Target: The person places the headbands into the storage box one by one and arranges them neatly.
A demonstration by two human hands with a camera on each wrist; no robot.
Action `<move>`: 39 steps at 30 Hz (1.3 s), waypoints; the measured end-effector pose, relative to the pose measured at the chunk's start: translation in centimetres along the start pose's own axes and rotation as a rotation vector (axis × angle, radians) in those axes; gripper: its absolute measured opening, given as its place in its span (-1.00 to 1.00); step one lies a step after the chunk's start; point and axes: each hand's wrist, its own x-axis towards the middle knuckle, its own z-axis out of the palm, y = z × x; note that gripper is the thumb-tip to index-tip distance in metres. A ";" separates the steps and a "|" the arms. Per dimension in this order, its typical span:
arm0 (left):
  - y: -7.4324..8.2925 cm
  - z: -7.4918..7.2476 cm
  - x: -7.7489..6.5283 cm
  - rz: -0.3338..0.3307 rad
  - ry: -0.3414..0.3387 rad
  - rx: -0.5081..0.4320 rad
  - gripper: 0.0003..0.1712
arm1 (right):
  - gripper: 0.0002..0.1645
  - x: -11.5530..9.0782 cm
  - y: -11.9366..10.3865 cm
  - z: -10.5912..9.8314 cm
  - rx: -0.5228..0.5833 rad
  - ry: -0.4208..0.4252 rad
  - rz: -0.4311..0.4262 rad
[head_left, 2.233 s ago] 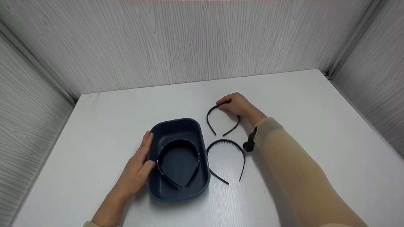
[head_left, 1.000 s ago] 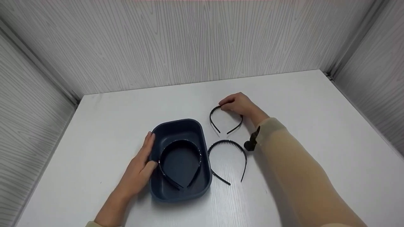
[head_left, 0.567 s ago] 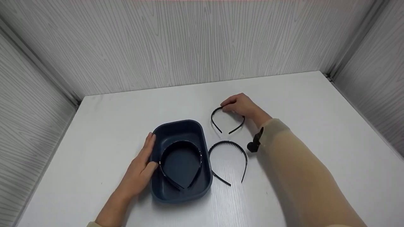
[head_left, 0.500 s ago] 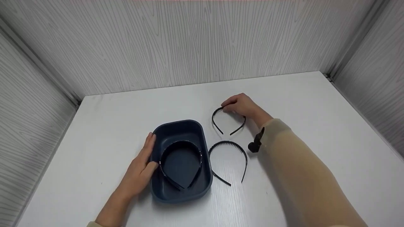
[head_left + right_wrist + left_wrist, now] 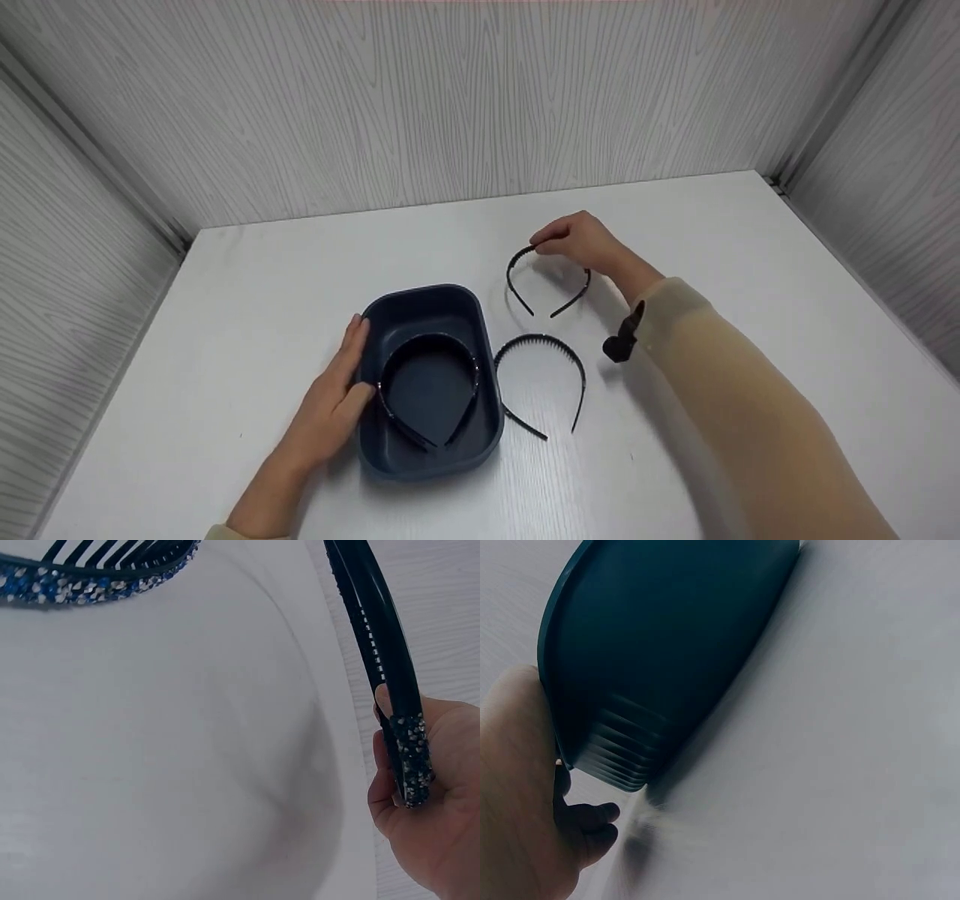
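My right hand [image 5: 585, 238] pinches the arched top of a black toothed headband [image 5: 514, 276]. In the right wrist view the held headband [image 5: 411, 757] shows blue and silver sparkles, and its shadow lies on the table apart from it. A second toothed headband [image 5: 582, 375] lies flat in front, beside the box. The dark blue box [image 5: 491, 420] contains another black headband [image 5: 474, 367]. Against the box's left side rests my left hand [image 5: 326, 409], thumb at the rim and fingers along the wall. The left wrist view shows the box [image 5: 667, 622] from outside, with a ribbed corner.
Everything stands on a white table [image 5: 247, 315]. A wood-grain panel [image 5: 450, 97] closes off the back, with more panels at left and right. A black wrist camera [image 5: 621, 343] sticks out from the right sleeve [image 5: 735, 397].
My right hand has moved slightly right and risen with the pinched headband, which now stands off the table. My left hand, the box and the other headbands hold their places.
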 end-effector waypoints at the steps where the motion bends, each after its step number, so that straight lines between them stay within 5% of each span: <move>1: 0.0 0.0 0.0 0.000 0.002 0.003 -0.09 | -0.69 -0.1 -0.3 -0.1 0.000 -0.004 -0.010; 22: 0.0 -0.2 0.3 0.000 0.007 0.020 -0.10 | -0.81 -1.3 -5.7 1.1 -0.022 -0.048 -0.169; 39: -0.1 -0.2 0.3 -0.008 0.004 0.021 -0.11 | -0.83 -2.5 -9.3 4.4 -0.013 -0.111 -0.380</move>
